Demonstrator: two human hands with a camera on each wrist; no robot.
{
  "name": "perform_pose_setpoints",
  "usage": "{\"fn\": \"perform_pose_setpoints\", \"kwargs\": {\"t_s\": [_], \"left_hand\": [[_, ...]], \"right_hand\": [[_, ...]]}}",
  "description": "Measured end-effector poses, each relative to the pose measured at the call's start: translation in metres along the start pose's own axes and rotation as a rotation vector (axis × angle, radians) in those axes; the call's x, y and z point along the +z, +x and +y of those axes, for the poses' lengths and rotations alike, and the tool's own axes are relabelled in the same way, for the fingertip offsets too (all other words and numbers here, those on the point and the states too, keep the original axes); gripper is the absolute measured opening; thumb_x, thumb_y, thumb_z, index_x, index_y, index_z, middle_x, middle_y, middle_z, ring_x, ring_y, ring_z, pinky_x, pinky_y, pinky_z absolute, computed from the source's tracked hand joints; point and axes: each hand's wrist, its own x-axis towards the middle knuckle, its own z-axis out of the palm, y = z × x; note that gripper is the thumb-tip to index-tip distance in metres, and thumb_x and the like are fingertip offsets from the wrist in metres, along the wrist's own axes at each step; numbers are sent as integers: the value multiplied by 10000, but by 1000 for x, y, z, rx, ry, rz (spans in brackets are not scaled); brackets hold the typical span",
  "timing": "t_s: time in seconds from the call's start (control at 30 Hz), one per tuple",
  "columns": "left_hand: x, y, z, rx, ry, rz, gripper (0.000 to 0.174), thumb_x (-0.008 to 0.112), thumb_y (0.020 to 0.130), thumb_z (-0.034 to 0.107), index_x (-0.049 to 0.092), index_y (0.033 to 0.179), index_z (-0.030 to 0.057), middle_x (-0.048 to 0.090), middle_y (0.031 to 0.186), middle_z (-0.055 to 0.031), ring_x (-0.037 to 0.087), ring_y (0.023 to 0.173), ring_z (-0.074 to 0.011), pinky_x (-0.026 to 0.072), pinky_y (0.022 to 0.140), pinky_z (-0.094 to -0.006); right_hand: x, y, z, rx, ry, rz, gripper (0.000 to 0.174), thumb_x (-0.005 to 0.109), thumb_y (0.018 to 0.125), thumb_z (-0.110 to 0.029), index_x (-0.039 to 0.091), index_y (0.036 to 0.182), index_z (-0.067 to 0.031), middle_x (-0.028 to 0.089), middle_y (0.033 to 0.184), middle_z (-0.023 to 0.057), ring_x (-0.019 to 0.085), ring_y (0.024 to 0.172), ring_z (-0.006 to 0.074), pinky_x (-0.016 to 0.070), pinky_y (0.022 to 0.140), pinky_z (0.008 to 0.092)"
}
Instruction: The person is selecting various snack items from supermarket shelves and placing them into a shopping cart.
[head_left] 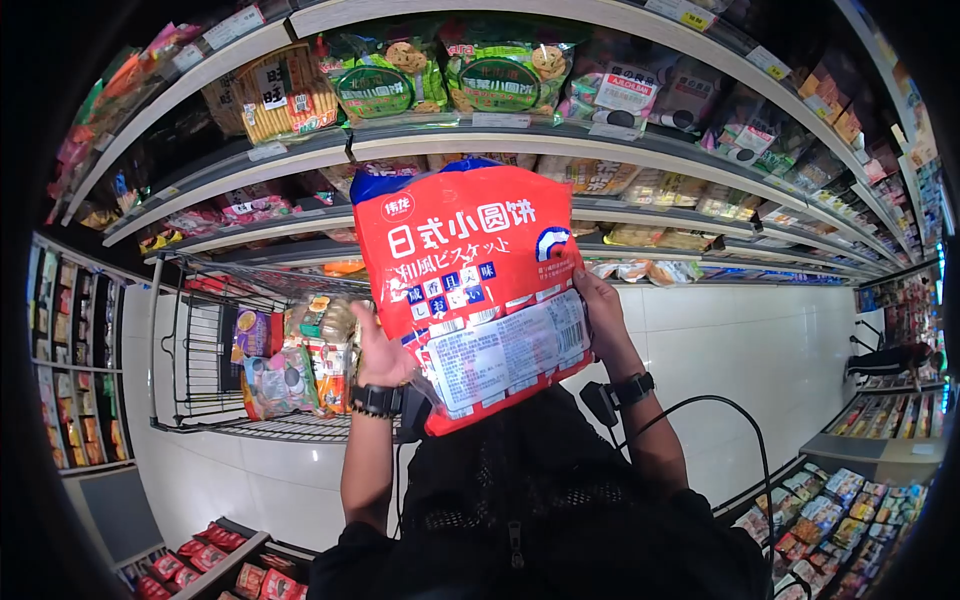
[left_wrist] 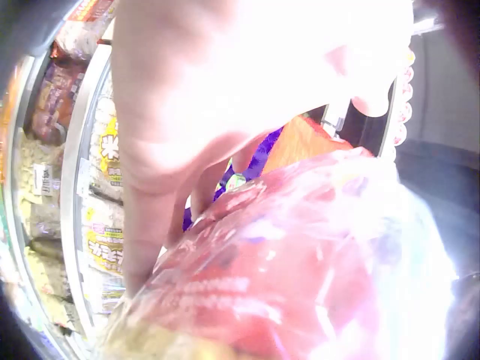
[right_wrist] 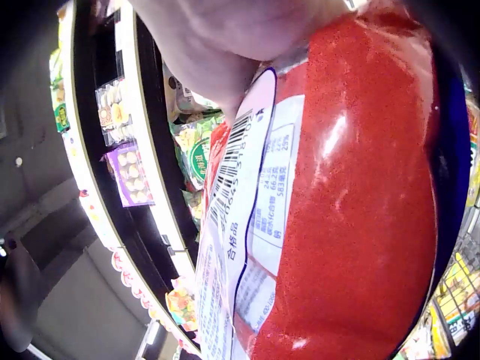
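Observation:
A large red bag of biscuits (head_left: pixel 470 250) is held up before the chest in the head view, its white label panel (head_left: pixel 505 350) facing the camera. The right hand (head_left: pixel 600 312) grips the bag's right edge, thumb on the front. At the lower left side is the left hand (head_left: pixel 382 345), its palm against the bag and thumb raised; its other fingers are mostly behind the bag. The left wrist view has the left hand (left_wrist: pixel 225 82) overexposed above the shiny wrapper (left_wrist: pixel 255 277). In the right wrist view the right hand (right_wrist: pixel 232 37) lies on the bag's edge (right_wrist: pixel 360 187).
Shelves (head_left: pixel 450 140) of packaged snacks curve across the front. A wire shopping cart (head_left: pixel 200 370) with several packages (head_left: pixel 280 380) stands at left. Low displays (head_left: pixel 850 510) are at lower right, and another person (head_left: pixel 895 360) is at far right. A black cable (head_left: pixel 745 410) hangs by the right arm.

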Motion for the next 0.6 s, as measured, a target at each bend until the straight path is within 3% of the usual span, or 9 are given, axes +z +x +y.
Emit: {"fn": "perform_pose_setpoints", "kwargs": {"t_s": [0.03,0.07,0.13,0.17,0.27,0.3,0.43,0.5,0.6], "left_hand": [[4,-9,3,19,-140,-107,1045,495,674,776,260,1392,54,410,1364,-144,426,1228,-299,353,1006,-488],[13,-14,3,102,-56,-157,1042,671,651,645,248,1386,39,416,1355,-144,452,1205,-289,357,1007,-462],[-25,-29,0,-45,341,-61,982,797,645,425,264,1368,27,429,1340,-132,450,1207,-276,365,1005,-435],[-33,-31,-9,-52,318,-5,877,812,660,217,297,1342,23,482,1283,-113,464,1193,-260,372,1002,-410],[-9,-28,-11,30,307,69,603,706,740,32,401,1260,18,568,1146,-103,586,1007,-185,478,860,-327],[-10,-28,-8,31,289,100,558,694,750,25,424,1238,14,580,1127,-103,584,1015,-191,476,867,-337],[-11,-24,2,59,265,145,498,664,772,3,446,1220,7,592,1110,-110,585,1017,-198,478,870,-338],[-12,-23,3,58,343,128,522,664,776,24,424,1239,12,573,1144,-113,580,1021,-207,469,879,-359],[-15,-22,4,24,398,114,536,679,768,37,426,1240,11,575,1141,-111,571,1036,-202,461,890,-354]], "right_hand": [[1,-2,1,3,6,2,264,538,923,-277,606,925,-22,642,824,25,588,679,75,478,621,229],[0,-3,1,-13,1,3,266,536,924,-278,598,942,-20,641,817,23,588,680,77,478,624,229],[0,-3,2,-24,-3,-1,269,533,925,-279,590,960,-18,639,811,21,589,681,79,479,627,229],[1,-2,4,-71,-44,-11,263,539,922,-269,582,977,-15,639,827,25,592,712,81,481,644,234],[-3,3,7,-130,-56,-127,252,549,917,-235,554,1032,-11,635,878,35,599,784,94,487,695,252],[-4,2,8,-136,-22,-223,255,552,915,-212,533,1069,-10,631,913,41,602,826,104,492,730,263],[34,-25,-18,14,58,-256,323,615,864,-142,487,1132,-16,615,985,55,600,901,130,489,809,294],[30,-25,-12,89,-252,-340,455,676,799,-84,445,1186,-23,609,1035,71,604,940,160,489,850,316],[26,-21,-6,145,-211,-334,511,715,746,-48,450,1182,-16,609,1061,91,602,969,174,495,852,328]]}}
